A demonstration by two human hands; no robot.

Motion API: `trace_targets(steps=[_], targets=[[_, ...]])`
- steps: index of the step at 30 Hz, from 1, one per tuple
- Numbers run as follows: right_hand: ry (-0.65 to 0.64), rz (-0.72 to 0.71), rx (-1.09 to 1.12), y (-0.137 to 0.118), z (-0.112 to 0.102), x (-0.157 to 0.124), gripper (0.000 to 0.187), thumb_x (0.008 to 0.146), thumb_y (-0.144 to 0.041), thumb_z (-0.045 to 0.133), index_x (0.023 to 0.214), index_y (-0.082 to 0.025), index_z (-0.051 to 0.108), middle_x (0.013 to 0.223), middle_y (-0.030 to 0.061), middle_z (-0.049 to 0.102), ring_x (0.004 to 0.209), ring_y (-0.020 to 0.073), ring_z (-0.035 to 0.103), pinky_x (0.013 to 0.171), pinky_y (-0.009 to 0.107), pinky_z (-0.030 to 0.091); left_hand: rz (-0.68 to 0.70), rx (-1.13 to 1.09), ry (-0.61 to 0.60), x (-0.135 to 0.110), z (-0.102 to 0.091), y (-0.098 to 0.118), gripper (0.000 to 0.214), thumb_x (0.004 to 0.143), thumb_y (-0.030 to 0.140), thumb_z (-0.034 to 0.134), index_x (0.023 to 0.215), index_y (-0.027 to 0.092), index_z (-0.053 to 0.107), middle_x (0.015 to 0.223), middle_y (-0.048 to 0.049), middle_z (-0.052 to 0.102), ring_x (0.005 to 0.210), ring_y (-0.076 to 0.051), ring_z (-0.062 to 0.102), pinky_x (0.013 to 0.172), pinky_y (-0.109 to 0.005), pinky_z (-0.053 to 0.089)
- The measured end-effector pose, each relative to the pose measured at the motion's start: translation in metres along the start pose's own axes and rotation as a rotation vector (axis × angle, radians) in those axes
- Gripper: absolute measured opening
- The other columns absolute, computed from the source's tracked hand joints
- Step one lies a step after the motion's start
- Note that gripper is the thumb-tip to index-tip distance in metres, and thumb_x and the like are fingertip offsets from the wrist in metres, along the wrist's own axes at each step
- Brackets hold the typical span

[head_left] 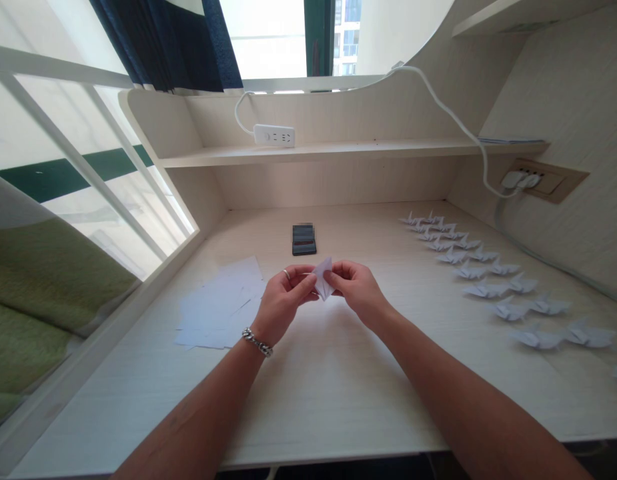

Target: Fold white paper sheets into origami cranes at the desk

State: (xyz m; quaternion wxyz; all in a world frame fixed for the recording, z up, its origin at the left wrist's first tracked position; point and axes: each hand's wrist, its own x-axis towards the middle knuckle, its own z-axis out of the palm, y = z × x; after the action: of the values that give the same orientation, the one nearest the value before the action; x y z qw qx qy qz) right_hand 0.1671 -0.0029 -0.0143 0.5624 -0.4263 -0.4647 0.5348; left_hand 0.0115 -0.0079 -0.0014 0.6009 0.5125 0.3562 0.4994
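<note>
Between my two hands, above the middle of the desk, is a small white folded paper (323,279), roughly diamond-shaped with a pointed top. My left hand (289,291) pinches its left side between thumb and fingers; a ring and a chain bracelet are on this hand and wrist. Thumb and fingers of my right hand (357,287) grip the paper's right side. White paper sheets (218,303) lie in a loose, overlapping pile left of my hands. On the right, several folded paper cranes (485,289) stand in two rows running away from me.
A small dark case (303,239) lies on the pale desk (338,387) just beyond my hands. On the shelf (328,152) behind sits a white power strip (274,135). A white cable (453,117) runs down to the wall socket (548,180) at right. White railings (73,143) border the left.
</note>
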Motion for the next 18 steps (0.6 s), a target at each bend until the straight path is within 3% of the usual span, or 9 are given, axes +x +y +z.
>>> trace_targets(steps=[13, 18], targets=[[-0.037, 0.009, 0.069, -0.0044, 0.0020, -0.0022, 0.037, 0.063, -0.045, 0.078, 0.081, -0.014, 0.069, 0.072, 0.0041, 0.068, 0.068, 0.0168, 0.061, 0.067, 0.033, 0.051, -0.047, -0.123, -0.003, -0.0001, 0.0003, 0.0042, 0.025, 0.078, 0.030, 0.068, 0.095, 0.012, 0.071, 0.083, -0.0077, 0.071, 0.075, -0.017, 0.066, 0.073, -0.031, 0.053], [-0.019, -0.022, 0.005, -0.0023, 0.0008, -0.0012, 0.036, 0.065, -0.045, 0.076, 0.080, -0.013, 0.070, 0.071, 0.0042, 0.067, 0.064, 0.0154, 0.058, 0.062, 0.030, 0.047, -0.068, -0.102, 0.021, 0.0003, 0.0009, 0.0040, 0.020, 0.069, 0.017, 0.070, 0.089, 0.012, 0.072, 0.081, -0.0067, 0.072, 0.073, -0.015, 0.065, 0.071, -0.029, 0.053]])
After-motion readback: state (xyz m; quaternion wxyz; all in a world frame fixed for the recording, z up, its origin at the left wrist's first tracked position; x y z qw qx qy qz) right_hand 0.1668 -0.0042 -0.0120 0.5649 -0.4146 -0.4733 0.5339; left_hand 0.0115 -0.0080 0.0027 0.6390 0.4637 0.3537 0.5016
